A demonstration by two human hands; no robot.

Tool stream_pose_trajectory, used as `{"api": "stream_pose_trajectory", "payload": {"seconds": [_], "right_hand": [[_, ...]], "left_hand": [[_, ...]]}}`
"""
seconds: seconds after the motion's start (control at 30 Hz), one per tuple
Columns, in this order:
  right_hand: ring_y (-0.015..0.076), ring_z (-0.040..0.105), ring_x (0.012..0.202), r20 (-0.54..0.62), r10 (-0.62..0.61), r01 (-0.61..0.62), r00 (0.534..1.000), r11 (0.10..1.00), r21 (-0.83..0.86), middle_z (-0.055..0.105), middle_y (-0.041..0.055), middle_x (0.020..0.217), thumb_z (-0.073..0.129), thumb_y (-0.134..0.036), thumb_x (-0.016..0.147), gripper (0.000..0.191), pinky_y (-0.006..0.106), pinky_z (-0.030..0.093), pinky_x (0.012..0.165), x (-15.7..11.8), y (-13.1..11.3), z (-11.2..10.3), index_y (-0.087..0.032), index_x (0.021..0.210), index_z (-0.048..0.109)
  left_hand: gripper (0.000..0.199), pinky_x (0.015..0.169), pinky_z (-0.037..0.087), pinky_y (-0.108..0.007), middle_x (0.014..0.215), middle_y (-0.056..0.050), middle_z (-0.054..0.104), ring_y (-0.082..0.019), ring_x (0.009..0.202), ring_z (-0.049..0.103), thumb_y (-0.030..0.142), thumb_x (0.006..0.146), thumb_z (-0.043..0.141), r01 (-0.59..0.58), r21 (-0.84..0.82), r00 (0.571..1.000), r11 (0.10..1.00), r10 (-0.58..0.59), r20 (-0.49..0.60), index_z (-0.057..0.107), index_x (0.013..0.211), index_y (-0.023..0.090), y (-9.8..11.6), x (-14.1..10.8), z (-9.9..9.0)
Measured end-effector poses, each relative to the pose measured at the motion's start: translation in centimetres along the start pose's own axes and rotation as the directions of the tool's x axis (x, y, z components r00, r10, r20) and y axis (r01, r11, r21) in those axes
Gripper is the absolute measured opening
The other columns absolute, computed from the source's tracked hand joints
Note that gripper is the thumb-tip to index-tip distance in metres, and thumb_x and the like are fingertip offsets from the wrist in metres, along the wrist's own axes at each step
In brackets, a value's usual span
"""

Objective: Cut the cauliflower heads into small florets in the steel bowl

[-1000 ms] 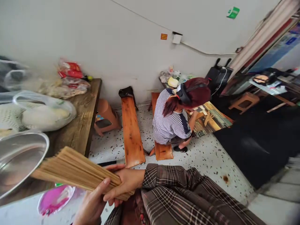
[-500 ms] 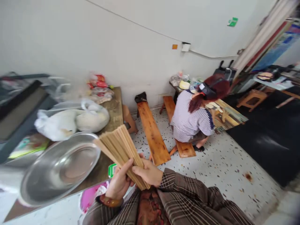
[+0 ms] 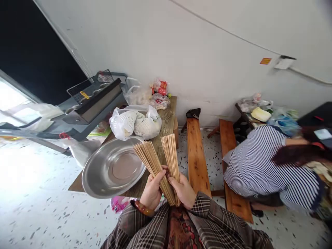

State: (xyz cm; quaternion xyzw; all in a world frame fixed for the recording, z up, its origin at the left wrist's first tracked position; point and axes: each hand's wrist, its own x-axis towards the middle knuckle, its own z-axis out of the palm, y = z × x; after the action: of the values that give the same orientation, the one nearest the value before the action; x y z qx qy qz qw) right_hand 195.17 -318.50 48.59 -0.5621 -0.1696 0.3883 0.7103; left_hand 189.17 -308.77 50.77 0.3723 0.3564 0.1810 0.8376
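Thin wooden sticks in two bundles, held upright and leaning apart in front of the person's body. The left bundle tilts toward the basin, the right bundle stands nearer to vertical; their lower ends come together and their tops are well apart. Gripping both low presumably keeps each bundle tight at the base while the free ends fan out. The left hand is closed around its bundle, thumb laid along the front; the right hand pinches the other in the same way, thumb across the front. The fingers behind the sticks are largely hidden. Both wrists angle inward, so that the hands nearly meet; both forearms, in plaid sleeves, rise from below. Just beyond the left bundle, a metal basin sits on the wooden table, its wide mouth facing up. Behind it rests a plastic bag of net-wrapped items, the bag probably keeping them together. To the right: a wooden bench and, farther off, a co-worker in a striped shirt, seated.
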Motion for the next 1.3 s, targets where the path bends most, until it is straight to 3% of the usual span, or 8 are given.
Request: {"api": "stream_pose_trajectory", "payload": {"seconds": [0.23, 0.47, 0.6, 0.77, 0.93, 1.0, 1.17, 1.3], "right_hand": [[0.0195, 0.066, 0.082, 0.152, 0.124, -0.143, 0.981, 0.982, 0.120, 0.066, 0.0022, 0.083, 0.071, -0.050, 0.071, 0.039, 0.034, 0.053, 0.077, 14.4, -0.9, -1.6, -0.019, 0.091, 0.056], [0.0048, 0.039, 0.040, 0.132, 0.259, -0.253, 0.957, 0.965, -0.065, 0.048, -0.0093, 0.057, 0.065, -0.059, 0.074, 0.045, 0.017, 0.032, 0.038, 30.6, -3.1, -7.4, -0.020, 0.086, 0.046], [0.0062, 0.034, 0.042, 0.275, 0.196, -0.116, 0.941, 0.952, -0.283, 0.039, -0.0095, 0.054, 0.058, -0.061, 0.079, 0.042, 0.020, 0.031, 0.041, 35.9, -5.1, -8.2, -0.021, 0.080, 0.047], [0.0107, 0.045, 0.059, 0.615, 0.056, 0.244, 0.786, 0.887, -0.392, 0.049, -0.0033, 0.064, 0.057, -0.051, 0.085, 0.033, 0.024, 0.040, 0.057, 37.9, -7.0, -5.4, -0.019, 0.077, 0.053], [0.0174, 0.060, 0.081, 0.806, 0.029, 0.422, 0.591, 0.841, -0.339, 0.064, 0.0042, 0.087, 0.052, -0.044, 0.090, 0.027, 0.029, 0.048, 0.076, 35.5, -7.0, -1.9, -0.019, 0.091, 0.061], [0.0199, 0.063, 0.091, 0.820, 0.042, 0.426, 0.571, 0.838, -0.340, 0.067, 0.0066, 0.098, 0.051, -0.044, 0.090, 0.029, 0.031, 0.050, 0.083, 34.3, -6.5, -1.4, -0.020, 0.102, 0.063], [0.0257, 0.067, 0.094, 0.746, 0.133, 0.341, 0.652, 0.828, -0.445, 0.071, 0.0094, 0.099, 0.061, -0.049, 0.080, 0.042, 0.034, 0.055, 0.080, 33.5, -4.7, -1.9, -0.019, 0.110, 0.063], [0.0288, 0.066, 0.101, 0.753, 0.177, 0.295, 0.634, 0.844, -0.447, 0.071, 0.0101, 0.105, 0.070, -0.048, 0.068, 0.054, 0.037, 0.056, 0.084, 35.3, -5.0, -1.5, -0.020, 0.114, 0.063]], "left_hand": [[0.030, 0.086, 0.053, -0.035, 0.096, -0.007, 0.073, -0.022, 0.092, 0.069, 0.029, 0.067, 0.079, -0.123, -0.149, 0.986, 0.981, 0.103, -0.132, 0.058, 0.084, 0.016, 3.7, 10.8, 1.5], [0.027, 0.057, 0.046, -0.022, 0.054, 0.009, 0.049, -0.006, 0.048, 0.048, 0.035, 0.079, 0.070, -0.248, -0.048, 0.942, 0.968, 0.229, -0.246, 0.049, 0.083, 0.019, 9.1, 21.4, 7.1], [0.033, 0.044, 0.035, -0.020, 0.049, 0.011, 0.037, -0.004, 0.040, 0.033, 0.045, 0.078, 0.069, -0.226, 0.041, 0.927, 0.973, 0.228, -0.298, 0.050, 0.081, 0.019, 10.3, 24.4, 8.5], [0.037, 0.043, 0.033, -0.020, 0.049, 0.010, 0.036, -0.004, 0.040, 0.032, 0.050, 0.077, 0.069, -0.256, 0.037, 0.877, 0.966, 0.248, -0.411, 0.050, 0.078, 0.018, 10.4, 24.3, 7.4], [0.038, 0.061, 0.045, -0.022, 0.064, 0.002, 0.056, -0.009, 0.060, 0.052, 0.049, 0.073, 0.073, -0.459, -0.005, 0.680, 0.889, 0.347, -0.646, 0.055, 0.070, 0.016, 11.0, 21.5, 6.7], [0.040, 0.068, 0.047, -0.025, 0.078, 0.000, 0.061, -0.013, 0.072, 0.057, 0.049, 0.067, 0.077, -0.541, -0.048, 0.613, 0.840, 0.354, -0.706, 0.061, 0.085, 0.017, 11.1, 20.6, 6.6], [0.039, 0.075, 0.046, -0.028, 0.081, -0.002, 0.061, -0.015, 0.076, 0.056, 0.049, 0.070, 0.075, -0.598, -0.065, 0.651, 0.799, 0.437, -0.621, 0.064, 0.087, 0.016, 10.7, 19.9, 6.3], [0.041, 0.080, 0.045, -0.030, 0.083, -0.004, 0.062, -0.016, 0.080, 0.056, 0.050, 0.069, 0.075, -0.589, -0.064, 0.676, 0.806, 0.448, -0.585, 0.066, 0.089, 0.015, 10.7, 20.9, 6.9]]}}
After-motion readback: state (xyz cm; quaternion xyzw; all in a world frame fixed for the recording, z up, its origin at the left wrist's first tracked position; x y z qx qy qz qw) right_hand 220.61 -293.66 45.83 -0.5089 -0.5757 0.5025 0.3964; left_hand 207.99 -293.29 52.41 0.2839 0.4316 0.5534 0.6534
